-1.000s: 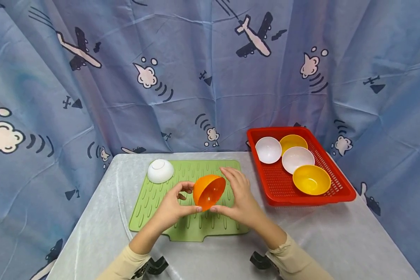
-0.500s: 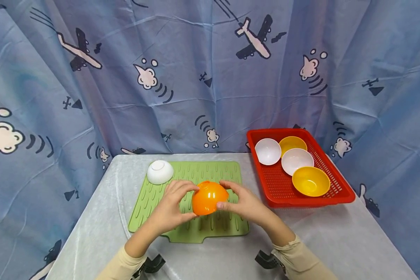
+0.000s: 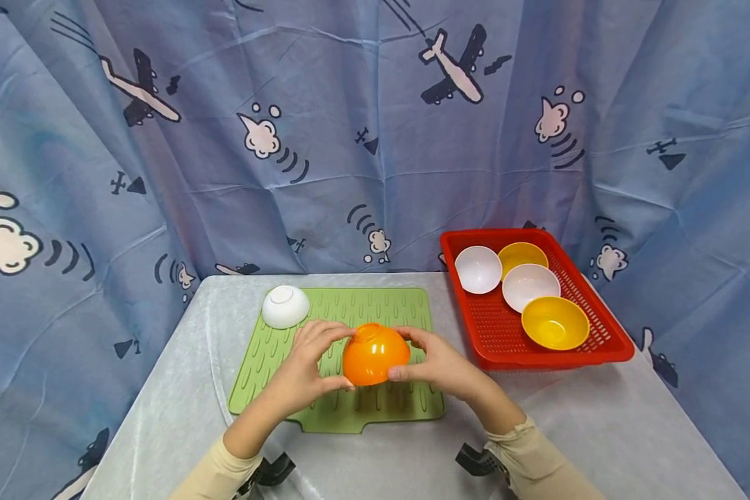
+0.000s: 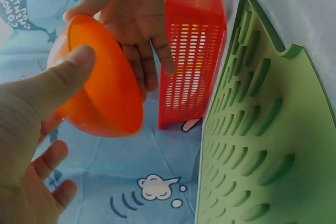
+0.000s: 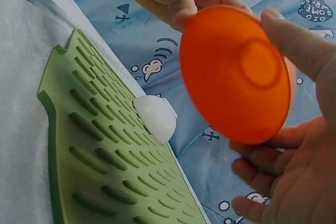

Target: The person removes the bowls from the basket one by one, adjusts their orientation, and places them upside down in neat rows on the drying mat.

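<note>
An orange bowl (image 3: pixel 376 355) is held upside down, slightly tilted, above the green drying mat (image 3: pixel 325 420). My left hand (image 3: pixel 303 364) grips its left side, the thumb on the rim. On the opposite side my right hand (image 3: pixel 440 364) holds it between thumb and fingers. In the left wrist view the bowl's (image 4: pixel 107 77) hollow faces the mat. The right wrist view also shows the bowl's (image 5: pixel 226 77) inside, with both thumbs at its edge. A white bowl (image 3: pixel 285 307) rests upside down on the mat's back left corner.
To the right stands a red basket (image 3: pixel 484 351) holding two white bowls, one of them a front white bowl (image 3: pixel 531 286), and two yellow bowls, including a front yellow bowl (image 3: pixel 556 324). A patterned blue curtain (image 3: pixel 325 139) hangs behind the grey-white table (image 3: pixel 175 389).
The orange bowl has turned from its hollow facing me to upside down. Both hands have shifted their grip around it. The white bowl and basket stay put.
</note>
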Demonstrator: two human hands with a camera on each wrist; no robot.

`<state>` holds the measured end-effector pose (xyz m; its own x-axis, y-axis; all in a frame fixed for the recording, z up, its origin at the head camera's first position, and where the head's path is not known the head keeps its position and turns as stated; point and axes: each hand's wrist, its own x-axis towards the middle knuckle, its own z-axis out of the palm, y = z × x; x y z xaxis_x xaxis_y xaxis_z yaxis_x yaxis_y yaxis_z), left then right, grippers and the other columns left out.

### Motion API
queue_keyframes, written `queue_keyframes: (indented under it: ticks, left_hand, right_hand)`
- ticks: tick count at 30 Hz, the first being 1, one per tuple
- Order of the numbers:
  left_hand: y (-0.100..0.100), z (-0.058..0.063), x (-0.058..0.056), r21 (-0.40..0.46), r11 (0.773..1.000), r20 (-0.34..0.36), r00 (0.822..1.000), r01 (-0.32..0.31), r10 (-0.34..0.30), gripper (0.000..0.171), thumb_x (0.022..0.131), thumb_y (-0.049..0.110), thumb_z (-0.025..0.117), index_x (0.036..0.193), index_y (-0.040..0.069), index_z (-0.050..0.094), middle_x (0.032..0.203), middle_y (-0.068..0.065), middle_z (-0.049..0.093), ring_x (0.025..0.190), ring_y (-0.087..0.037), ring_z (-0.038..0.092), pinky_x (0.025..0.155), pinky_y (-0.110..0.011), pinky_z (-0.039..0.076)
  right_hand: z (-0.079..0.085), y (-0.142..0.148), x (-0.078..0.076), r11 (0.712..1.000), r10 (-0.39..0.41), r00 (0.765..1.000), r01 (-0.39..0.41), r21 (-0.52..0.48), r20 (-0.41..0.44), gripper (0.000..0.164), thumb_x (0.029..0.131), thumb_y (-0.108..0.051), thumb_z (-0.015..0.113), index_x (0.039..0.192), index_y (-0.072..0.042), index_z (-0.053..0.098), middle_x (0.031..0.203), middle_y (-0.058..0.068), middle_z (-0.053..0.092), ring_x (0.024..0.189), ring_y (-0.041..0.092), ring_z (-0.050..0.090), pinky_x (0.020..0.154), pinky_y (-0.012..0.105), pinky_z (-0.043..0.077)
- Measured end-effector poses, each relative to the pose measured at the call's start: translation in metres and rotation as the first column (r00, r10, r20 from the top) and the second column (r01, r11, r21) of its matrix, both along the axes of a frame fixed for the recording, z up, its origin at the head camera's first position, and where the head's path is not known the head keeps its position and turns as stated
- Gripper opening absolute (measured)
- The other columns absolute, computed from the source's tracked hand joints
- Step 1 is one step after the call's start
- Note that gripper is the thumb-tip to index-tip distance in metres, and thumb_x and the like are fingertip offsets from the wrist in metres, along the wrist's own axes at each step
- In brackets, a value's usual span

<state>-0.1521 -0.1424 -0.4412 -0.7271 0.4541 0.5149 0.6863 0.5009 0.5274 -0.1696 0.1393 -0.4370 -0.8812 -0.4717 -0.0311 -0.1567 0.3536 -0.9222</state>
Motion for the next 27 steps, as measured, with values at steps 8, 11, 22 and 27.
queue_keyframes:
  ticks: [8,11,22,27]
  left_hand:
    - [-0.002,0.000,-0.002,0.117,0.992,0.269,0.963,-0.054,0.021,0.108,0.056,0.024,0.100,0.150,0.018,0.047,0.143,0.000,0.056,0.131,-0.023,0.047,0.103,-0.049,0.046]
    - [-0.003,0.000,-0.003,0.149,0.986,0.354,0.935,-0.071,0.014,0.098,0.058,0.018,0.100,0.144,0.014,0.053,0.142,-0.001,0.056,0.130,-0.025,0.048,0.099,-0.046,0.047]
    - [-0.004,0.002,-0.002,0.160,0.984,0.437,0.899,-0.081,0.003,0.095,0.064,0.024,0.099,0.145,0.015,0.051,0.136,0.000,0.057,0.127,-0.024,0.051,0.098,-0.048,0.046]
    - [-0.005,0.001,-0.003,0.132,0.988,0.409,0.912,-0.076,0.016,0.092,0.065,0.023,0.098,0.145,0.019,0.054,0.135,0.002,0.058,0.124,-0.019,0.051,0.098,-0.049,0.047]
  right_hand:
    - [-0.004,0.001,-0.004,0.994,0.041,0.999,-0.043,-0.096,-0.022,0.084,0.077,-0.033,0.091,0.149,-0.015,0.052,0.148,0.005,0.055,0.143,0.036,0.039,0.115,0.073,0.022]
    - [-0.006,0.000,-0.003,0.990,0.038,0.997,-0.048,-0.132,-0.070,0.087,0.075,-0.028,0.093,0.150,-0.019,0.050,0.149,0.003,0.054,0.144,0.035,0.039,0.115,0.073,0.021]
    - [-0.011,-0.003,-0.003,0.982,0.049,0.973,-0.088,-0.167,-0.227,0.094,0.073,-0.022,0.094,0.153,-0.025,0.045,0.156,0.002,0.048,0.149,0.032,0.033,0.117,0.073,0.017]
    - [-0.013,-0.004,-0.004,0.988,0.041,0.975,-0.072,-0.137,-0.220,0.096,0.071,-0.023,0.096,0.153,-0.028,0.045,0.156,0.000,0.047,0.150,0.031,0.033,0.117,0.073,0.018]
